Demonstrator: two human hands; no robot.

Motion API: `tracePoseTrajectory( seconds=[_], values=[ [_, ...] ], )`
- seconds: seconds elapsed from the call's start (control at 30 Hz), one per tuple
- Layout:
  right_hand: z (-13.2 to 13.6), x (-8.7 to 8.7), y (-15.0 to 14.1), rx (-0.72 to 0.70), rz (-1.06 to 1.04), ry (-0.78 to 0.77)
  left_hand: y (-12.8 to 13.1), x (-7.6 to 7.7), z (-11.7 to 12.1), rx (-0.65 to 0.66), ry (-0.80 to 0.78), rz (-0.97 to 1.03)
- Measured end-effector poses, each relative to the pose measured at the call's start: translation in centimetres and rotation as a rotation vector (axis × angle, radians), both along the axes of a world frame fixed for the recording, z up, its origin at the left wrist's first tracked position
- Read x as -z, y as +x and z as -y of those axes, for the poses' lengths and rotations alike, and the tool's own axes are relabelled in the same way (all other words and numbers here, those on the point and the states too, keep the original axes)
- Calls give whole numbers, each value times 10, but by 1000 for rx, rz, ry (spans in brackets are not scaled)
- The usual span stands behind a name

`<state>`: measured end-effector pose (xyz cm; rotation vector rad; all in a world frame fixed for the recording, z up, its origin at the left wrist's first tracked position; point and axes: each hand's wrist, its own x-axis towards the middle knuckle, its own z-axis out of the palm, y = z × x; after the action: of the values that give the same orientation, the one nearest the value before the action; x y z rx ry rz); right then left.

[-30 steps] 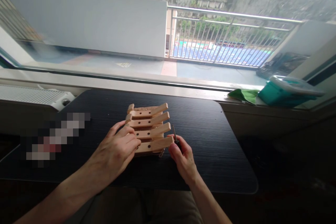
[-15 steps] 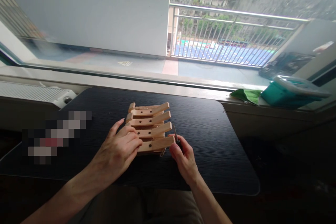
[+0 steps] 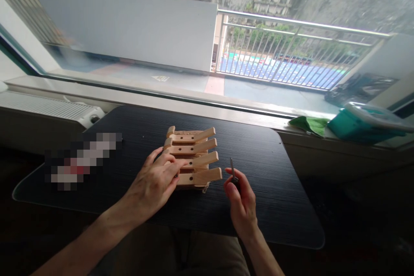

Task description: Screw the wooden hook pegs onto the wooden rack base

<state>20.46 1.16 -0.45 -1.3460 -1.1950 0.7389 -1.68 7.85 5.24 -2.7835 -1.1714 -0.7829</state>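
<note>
A pale wooden hook rack (image 3: 202,149) lies on the dark table in front of me, its several slats running crosswise with their right ends tilted up. Dark screw heads or holes show on the slats. My left hand (image 3: 157,181) holds the rack at its near left side, with fingers across the two nearest slats; the thumb is mostly hidden. My right hand (image 3: 243,198) is closed around the dark handle of a small screwdriver (image 3: 232,166). The shaft points up and away from me, apart from the rack, just right of its slat ends.
The black table (image 3: 268,172) has rounded corners and stands against a window sill. A blurred-out item (image 3: 87,161) lies on its left. On the sill at right are a green cloth (image 3: 308,125) and a teal bin (image 3: 352,125). A white radiator (image 3: 48,105) is at left.
My right hand has moved right with the screwdriver, away from the nearest slat. A finger of my left hand now reaches further right along the second-nearest slat. The view has shifted slightly.
</note>
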Motion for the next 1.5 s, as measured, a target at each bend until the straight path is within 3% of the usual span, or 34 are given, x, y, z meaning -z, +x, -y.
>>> tracePoseTrajectory(
  seconds=[0.13, 0.2, 0.27, 0.43, 0.9, 1.03, 1.1, 1.23, 1.37, 1.5],
  values=[
    [5, -48, 4, -199, 437, 32, -2, 3, 1, -10, -12, 15],
    [-1, -73, 4, -365, 659, 28, -3, 5, 0, -13, -26, 18],
    [-10, -94, 2, -434, 832, 52, -4, 6, 0, -5, -41, 23],
    [-33, -121, -10, -600, 1067, 115, -5, 9, 0, 6, -43, 21],
    [-49, -131, -27, -719, 1218, 77, -4, 7, 0, 19, -47, 61],
    [-50, -132, -31, -718, 1263, 81, -16, 4, 3, 39, -5, 78],
    [-50, -132, -31, -716, 1271, 80, -26, 7, 9, -12, 21, 154],
    [-50, -133, -29, -720, 1270, 47, -44, 22, 24, -181, -114, 347],
    [-51, -133, -28, -718, 1242, 48, -42, 34, 29, -205, -295, 390],
    [-53, -131, -26, -706, 1244, 48, -34, 38, 22, -200, -336, 435]
  ],
)
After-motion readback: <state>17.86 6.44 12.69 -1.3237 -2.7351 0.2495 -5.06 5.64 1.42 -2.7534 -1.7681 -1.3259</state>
